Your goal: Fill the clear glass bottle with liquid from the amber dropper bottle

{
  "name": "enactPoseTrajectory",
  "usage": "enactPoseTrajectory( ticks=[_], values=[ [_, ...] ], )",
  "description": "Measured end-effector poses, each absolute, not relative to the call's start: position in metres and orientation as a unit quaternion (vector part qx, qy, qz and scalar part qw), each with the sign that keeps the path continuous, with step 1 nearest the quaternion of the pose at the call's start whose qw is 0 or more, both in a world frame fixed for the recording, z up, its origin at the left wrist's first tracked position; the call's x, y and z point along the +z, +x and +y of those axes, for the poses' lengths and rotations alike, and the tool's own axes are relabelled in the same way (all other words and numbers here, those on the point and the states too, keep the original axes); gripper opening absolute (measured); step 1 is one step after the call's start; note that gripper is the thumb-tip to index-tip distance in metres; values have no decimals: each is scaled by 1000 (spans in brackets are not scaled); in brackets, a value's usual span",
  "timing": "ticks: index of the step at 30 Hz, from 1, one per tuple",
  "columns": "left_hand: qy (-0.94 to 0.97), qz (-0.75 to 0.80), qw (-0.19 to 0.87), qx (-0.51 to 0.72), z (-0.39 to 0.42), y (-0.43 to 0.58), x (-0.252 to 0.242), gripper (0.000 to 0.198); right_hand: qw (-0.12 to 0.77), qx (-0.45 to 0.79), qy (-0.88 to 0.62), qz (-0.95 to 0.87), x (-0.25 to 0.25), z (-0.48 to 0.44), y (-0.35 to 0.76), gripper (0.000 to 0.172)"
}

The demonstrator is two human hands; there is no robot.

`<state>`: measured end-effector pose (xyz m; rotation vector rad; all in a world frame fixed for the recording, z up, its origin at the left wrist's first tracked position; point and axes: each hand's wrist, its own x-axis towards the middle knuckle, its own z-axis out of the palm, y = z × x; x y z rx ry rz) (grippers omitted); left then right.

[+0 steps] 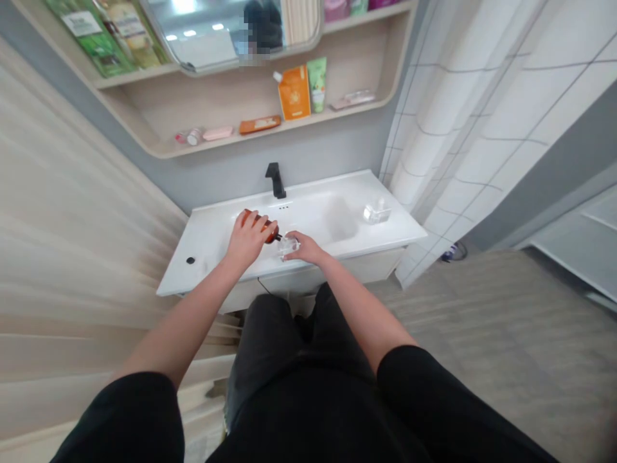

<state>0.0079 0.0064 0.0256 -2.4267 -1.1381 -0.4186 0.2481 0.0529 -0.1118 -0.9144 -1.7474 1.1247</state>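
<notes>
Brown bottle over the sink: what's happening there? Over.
Left hand grips brown bottle, tilted, dark tip toward clear container. Right hand holds that container. Black faucet stands beyond, clear of both hands.

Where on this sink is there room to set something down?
Bare: the sink between the right hand and clear container, and its left corner behind the black hole. Crowded: front middle, where the left hand tilts an amber bottle toward a clear vessel.

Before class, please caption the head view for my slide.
Over a white basin, the left hand holds an amber bottle tilted toward a clear container in the right hand.
</notes>
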Motion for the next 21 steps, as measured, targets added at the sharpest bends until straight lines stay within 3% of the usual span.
enactPoseTrajectory(
  ticks=[21],
  values=[
    [-904, -344, 238, -85, 8, 20, 50, 49, 422, 448, -369, -697, -109, 52, 248, 81]
  ],
)
